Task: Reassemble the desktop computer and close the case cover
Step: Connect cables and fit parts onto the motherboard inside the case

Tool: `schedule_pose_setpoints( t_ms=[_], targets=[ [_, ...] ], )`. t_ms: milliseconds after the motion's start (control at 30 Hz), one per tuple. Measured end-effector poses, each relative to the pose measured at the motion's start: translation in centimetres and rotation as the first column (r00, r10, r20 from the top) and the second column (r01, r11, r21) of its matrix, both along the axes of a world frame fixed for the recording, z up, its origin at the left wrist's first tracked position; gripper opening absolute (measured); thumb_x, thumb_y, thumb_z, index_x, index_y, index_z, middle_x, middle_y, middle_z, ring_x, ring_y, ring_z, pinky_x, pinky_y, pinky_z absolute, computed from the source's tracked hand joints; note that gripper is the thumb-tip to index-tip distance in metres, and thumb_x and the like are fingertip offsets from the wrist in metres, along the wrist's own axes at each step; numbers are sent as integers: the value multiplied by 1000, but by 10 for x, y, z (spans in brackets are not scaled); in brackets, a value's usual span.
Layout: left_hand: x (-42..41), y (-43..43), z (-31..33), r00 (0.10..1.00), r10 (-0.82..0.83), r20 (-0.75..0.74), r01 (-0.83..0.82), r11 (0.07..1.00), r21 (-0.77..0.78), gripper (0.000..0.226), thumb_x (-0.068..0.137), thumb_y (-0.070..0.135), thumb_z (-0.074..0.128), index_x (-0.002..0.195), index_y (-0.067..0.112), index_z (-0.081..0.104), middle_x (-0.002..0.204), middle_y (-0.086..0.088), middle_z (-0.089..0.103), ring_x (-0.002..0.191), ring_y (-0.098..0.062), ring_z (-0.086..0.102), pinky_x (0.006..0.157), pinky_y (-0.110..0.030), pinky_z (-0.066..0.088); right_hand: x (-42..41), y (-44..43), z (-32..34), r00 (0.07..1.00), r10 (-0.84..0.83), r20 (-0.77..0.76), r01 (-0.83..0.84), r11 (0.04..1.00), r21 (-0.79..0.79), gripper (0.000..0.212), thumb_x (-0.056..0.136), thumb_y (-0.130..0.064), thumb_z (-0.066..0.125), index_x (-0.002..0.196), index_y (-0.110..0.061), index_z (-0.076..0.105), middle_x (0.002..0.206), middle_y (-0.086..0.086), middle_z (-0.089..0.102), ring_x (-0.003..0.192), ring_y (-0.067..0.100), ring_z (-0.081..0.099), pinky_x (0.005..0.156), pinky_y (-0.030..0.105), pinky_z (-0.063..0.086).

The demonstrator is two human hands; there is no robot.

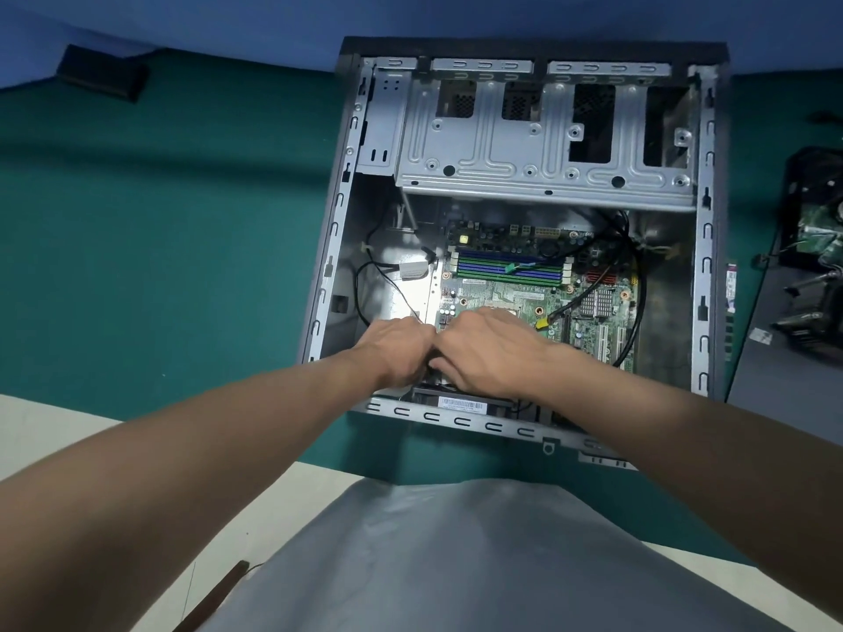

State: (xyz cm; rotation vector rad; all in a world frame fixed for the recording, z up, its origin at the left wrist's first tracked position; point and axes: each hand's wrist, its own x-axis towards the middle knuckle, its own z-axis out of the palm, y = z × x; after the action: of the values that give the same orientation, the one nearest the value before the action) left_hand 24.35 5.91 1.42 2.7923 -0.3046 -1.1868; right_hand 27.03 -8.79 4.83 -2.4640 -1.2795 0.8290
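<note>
An open desktop case (340, 207) lies flat on a green table, its side cover off. Inside sits a green motherboard (511, 291) with blue and green RAM slots (508, 269), and a metal drive cage (543, 143) spans the far end. Both hands are deep in the near end of the case, side by side. My left hand (394, 351) and my right hand (488, 348) curl their fingers down around a black part (456, 399) by the near wall; it looks like a fan with a white barcode label. The hands hide most of it.
Black cables (636, 266) loop over the board's right side. Loose computer parts (812, 221) lie on a dark mat at the right, with a RAM stick (731, 287) beside the case. A black block (102, 77) lies far left. A grey sheet (456, 563) covers the near edge.
</note>
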Motion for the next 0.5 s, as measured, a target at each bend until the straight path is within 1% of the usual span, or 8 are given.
schedule_pose_setpoints(
  t_ms=[100, 200, 267, 300, 333, 367, 433, 500],
  targets=[
    [0, 1, 1, 993, 108, -42, -107, 994, 20, 20, 88, 16, 54, 108, 12, 55, 113, -14, 58, 104, -33, 57, 75, -32, 38, -2, 4, 1, 1000, -26, -15, 26, 999, -41, 35, 98, -29, 43, 69, -10, 49, 58, 3, 43, 53, 22, 48, 75, 46, 54],
    [0, 1, 5, 988, 139, -71, -138, 990, 13, 23, 91, 21, 56, 113, 13, 53, 114, -12, 56, 107, -31, 56, 75, -32, 37, -5, 6, -2, 997, -45, -56, 42, 997, -64, 33, 97, -22, 38, 75, -5, 55, 62, 7, 46, 54, 20, 47, 84, 50, 51],
    [-1, 2, 13, 983, 156, -93, -156, 988, 2, 22, 92, 25, 57, 111, 15, 54, 107, -8, 55, 100, -28, 56, 74, -32, 38, -4, 7, -5, 994, -64, -92, 56, 995, -87, 29, 95, -18, 36, 74, -4, 50, 62, 7, 46, 55, 19, 48, 76, 46, 52],
    [-3, 5, 17, 980, 175, -94, -177, 984, -11, 19, 92, 26, 56, 109, 16, 56, 104, -6, 55, 95, -26, 55, 73, -32, 39, -5, 8, -4, 995, -50, -83, 42, 995, -93, 26, 96, -18, 36, 75, -4, 45, 62, 6, 44, 55, 19, 48, 65, 40, 51],
    [-5, 8, 20, 975, 201, -95, -205, 978, -31, 15, 93, 25, 54, 104, 15, 58, 103, -6, 57, 90, -25, 55, 72, -33, 42, -5, 10, -3, 998, -26, -51, 22, 996, -88, 23, 98, -17, 37, 77, -7, 39, 61, 4, 41, 53, 18, 45, 52, 33, 43],
    [-8, 12, 24, 970, 222, -103, -228, 972, -48, 14, 93, 22, 52, 100, 13, 60, 102, -8, 59, 88, -25, 56, 72, -34, 45, -6, 12, -2, 1000, 6, -15, -8, 996, -88, 20, 100, -17, 38, 80, -12, 34, 60, 3, 38, 50, 16, 40, 46, 29, 32],
    [-13, 17, 33, 967, 232, -105, -241, 967, -82, 11, 90, 13, 49, 94, 10, 60, 97, -12, 60, 88, -29, 59, 70, -35, 45, -7, 14, 0, 999, 38, 18, -36, 995, -93, 21, 102, -20, 38, 84, -15, 29, 60, 3, 37, 48, 13, 32, 44, 28, 23],
    [-16, 17, 46, 980, 197, 2, -195, 975, -101, 8, 90, 11, 51, 91, 10, 58, 93, -13, 61, 83, -29, 58, 66, -33, 42, -5, 16, -1, 999, 34, 23, -31, 992, -121, 19, 103, -21, 37, 86, -15, 29, 61, 2, 38, 49, 13, 34, 45, 29, 24]
  ],
)
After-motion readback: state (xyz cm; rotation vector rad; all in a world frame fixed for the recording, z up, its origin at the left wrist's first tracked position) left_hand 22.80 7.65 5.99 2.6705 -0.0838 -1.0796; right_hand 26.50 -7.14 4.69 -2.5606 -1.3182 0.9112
